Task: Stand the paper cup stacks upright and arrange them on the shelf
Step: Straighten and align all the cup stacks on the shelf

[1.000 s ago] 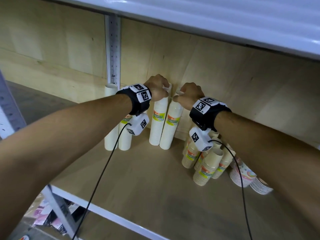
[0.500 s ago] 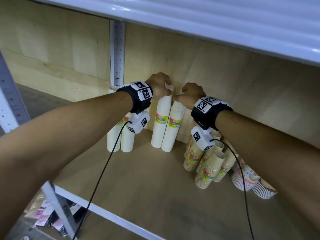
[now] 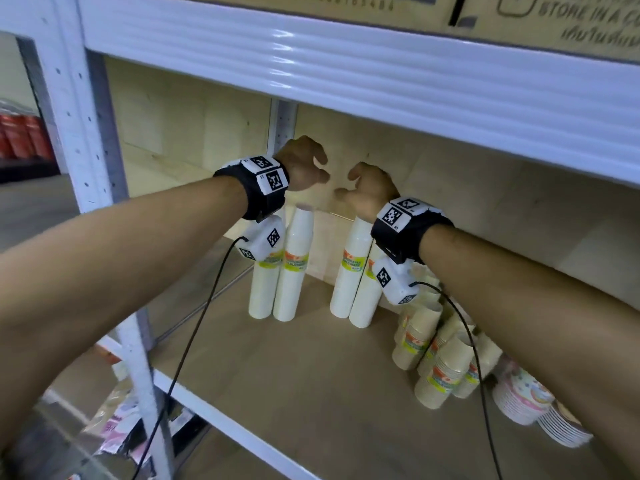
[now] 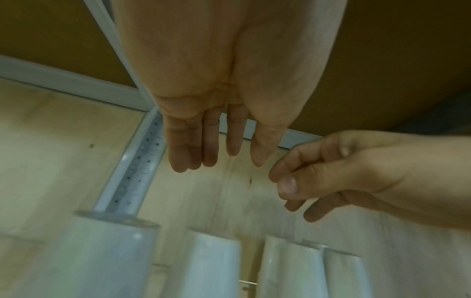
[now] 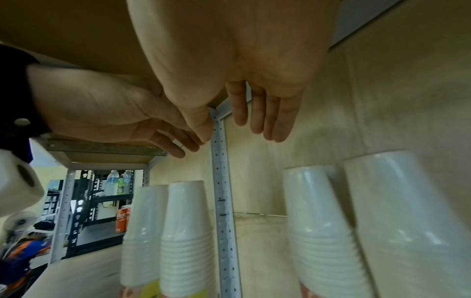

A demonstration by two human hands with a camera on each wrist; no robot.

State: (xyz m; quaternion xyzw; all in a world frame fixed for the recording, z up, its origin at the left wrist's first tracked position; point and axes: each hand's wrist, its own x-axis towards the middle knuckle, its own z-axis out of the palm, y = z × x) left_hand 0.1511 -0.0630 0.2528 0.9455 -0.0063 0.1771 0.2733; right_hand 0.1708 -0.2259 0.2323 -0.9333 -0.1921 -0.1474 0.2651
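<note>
Two pairs of tall white paper cup stacks stand upright, upside down, against the back of the wooden shelf [image 3: 311, 393]: the left pair [image 3: 284, 271] and the right pair [image 3: 353, 271]. My left hand [image 3: 318, 171] hovers above the left pair, holding nothing. My right hand [image 3: 349, 183] hovers above the right pair, also empty. In the left wrist view my left hand [image 4: 219, 159] has straight fingers over the stack tops [image 4: 211, 262]. My right hand [image 5: 242, 129] shows relaxed, nearly straight fingers above the right pair [image 5: 326, 221].
Several brown paper cup stacks [image 3: 436, 351] lean tilted in a heap at the right, with patterned cups [image 3: 519, 396] lying beyond them. A white upper shelf beam [image 3: 346, 64] hangs low overhead. A white upright post [image 3: 135, 341] stands at the front left.
Both hands have let go of the tops of the right pair of white stacks and risen above them with fingers opened. The stacks stay standing.
</note>
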